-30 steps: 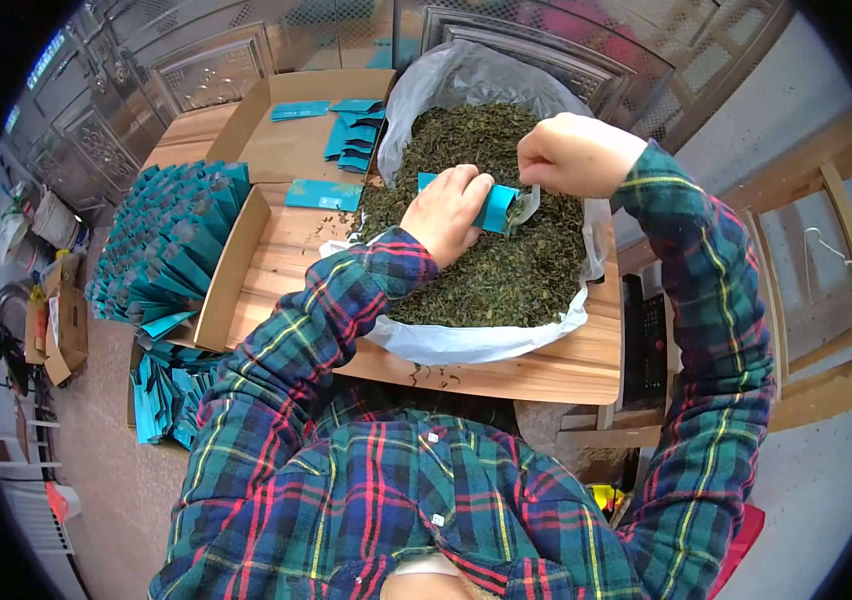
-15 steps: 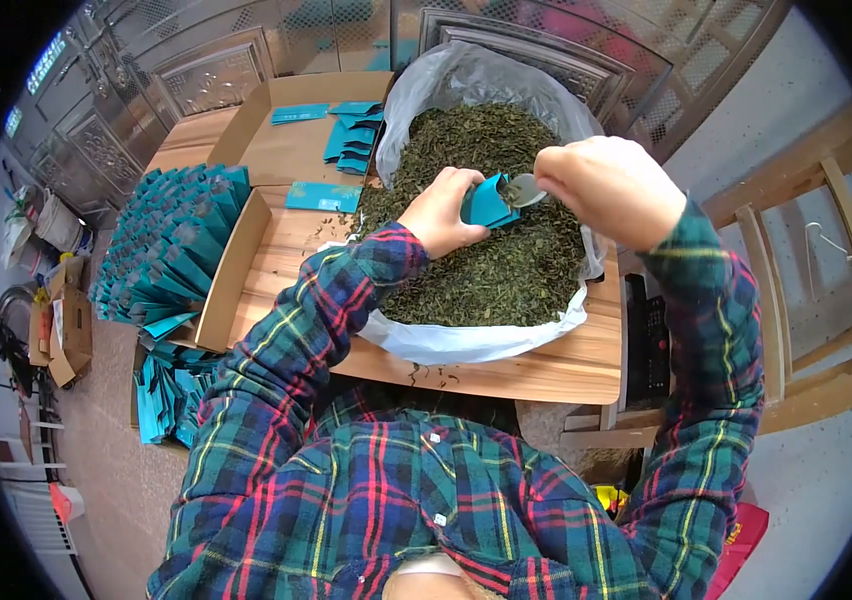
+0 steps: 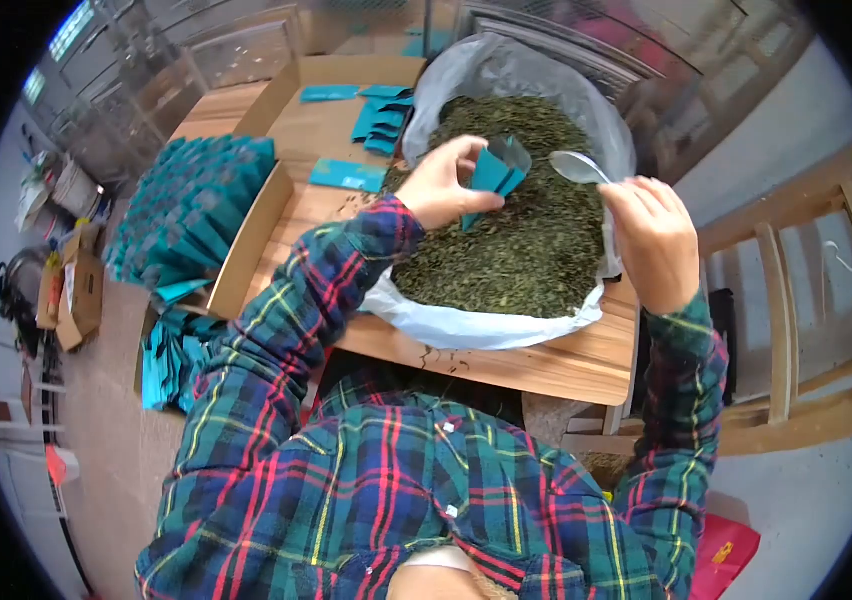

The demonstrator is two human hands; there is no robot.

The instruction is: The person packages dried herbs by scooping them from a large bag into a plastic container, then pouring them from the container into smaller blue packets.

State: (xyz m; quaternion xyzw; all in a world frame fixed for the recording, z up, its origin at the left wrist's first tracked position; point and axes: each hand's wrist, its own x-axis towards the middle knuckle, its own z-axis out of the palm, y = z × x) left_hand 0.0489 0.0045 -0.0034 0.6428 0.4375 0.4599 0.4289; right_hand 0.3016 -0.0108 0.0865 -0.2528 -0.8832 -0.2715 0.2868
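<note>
My left hand (image 3: 446,190) is closed round a teal packet (image 3: 498,172), whose mouth gapes toward the upper right. It hangs over a heap of dried green leaves (image 3: 506,265) that look like loose tea. The leaves fill a container lined with a white plastic bag (image 3: 491,332). In my right hand (image 3: 654,235) is a spoon (image 3: 578,168), gripped by its handle, with its pale bowl pointing left above the right side of the leaves. The bowl appears bare and is apart from the packet.
Left of the leaves, a cardboard box (image 3: 254,245) holds many upright teal packets (image 3: 186,215). Behind it, an open carton (image 3: 321,130) has several flat packets (image 3: 378,120). One packet (image 3: 346,175) lies on the wooden table (image 3: 506,372). A wooden rack (image 3: 781,320) stands at the right.
The spoon has come away from the packet's mouth and moved right with my right hand. The packet now stands more upright in my left hand. The whole view has shifted slightly.
</note>
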